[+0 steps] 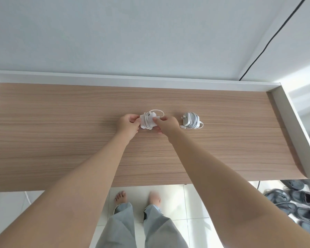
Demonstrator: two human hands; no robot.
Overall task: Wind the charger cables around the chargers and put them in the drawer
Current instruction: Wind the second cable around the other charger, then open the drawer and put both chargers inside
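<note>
A white charger sits near the middle of the wooden tabletop, its white cable looped several times around it with one loop arching above. My left hand grips the charger's left side. My right hand pinches its right side and the cable there. A second white charger, with its cable wound around it and the plug end sticking out at the bottom, lies on the table just right of my right hand. No drawer is visible.
A white raised rim borders the table at the back and right. A black cable runs down the wall at the upper right. Dark shoes lie on the tiled floor at the right.
</note>
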